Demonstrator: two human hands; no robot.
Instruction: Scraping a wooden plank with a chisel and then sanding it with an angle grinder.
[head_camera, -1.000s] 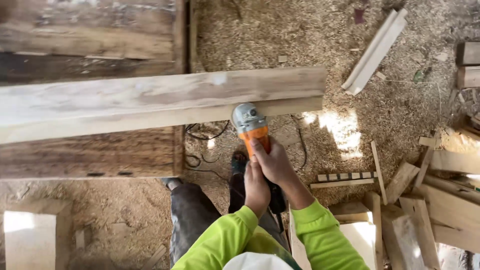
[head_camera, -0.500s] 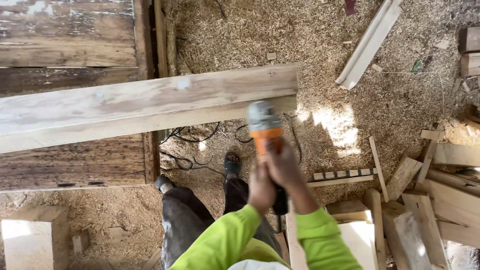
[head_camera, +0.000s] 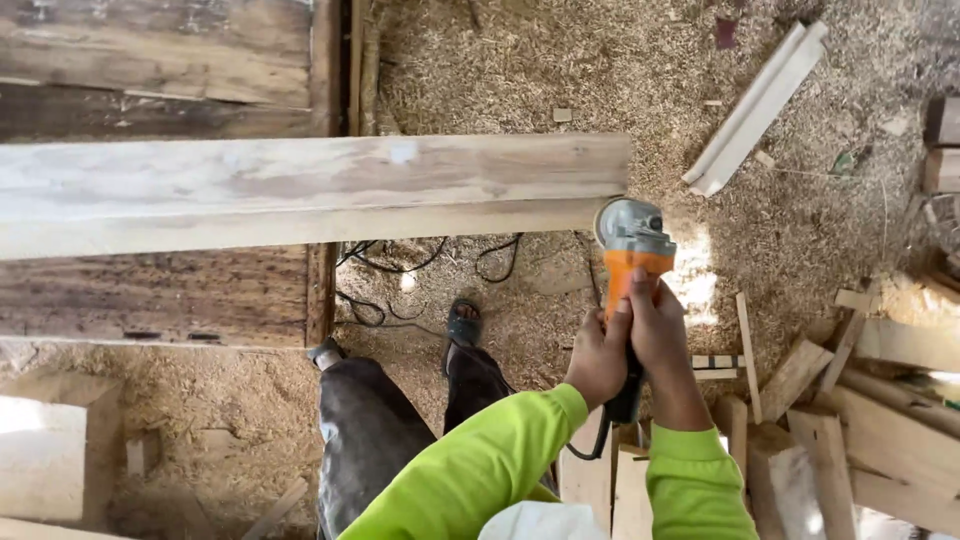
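Observation:
Both hands grip an orange and grey angle grinder (head_camera: 632, 250) by its body. My left hand (head_camera: 598, 357) wraps the handle from the left, my right hand (head_camera: 662, 335) from the right and slightly higher. The grinder's grey head touches the near edge of a long pale wooden plank (head_camera: 300, 190) at its right end. The plank lies across a dark wooden bench (head_camera: 150, 290). Bright green sleeves cover both arms. The disc itself is hidden under the guard.
Black cables (head_camera: 420, 265) lie on the sawdust-covered floor under the plank. My legs and sandalled feet (head_camera: 463, 322) stand below. Wood offcuts (head_camera: 800, 400) pile at the right, a long pale strip (head_camera: 757, 108) lies upper right, a pale block (head_camera: 45, 455) lower left.
The grinder and both hands have travelled rightward along the plank's near edge to its right end. The view has shifted with them.

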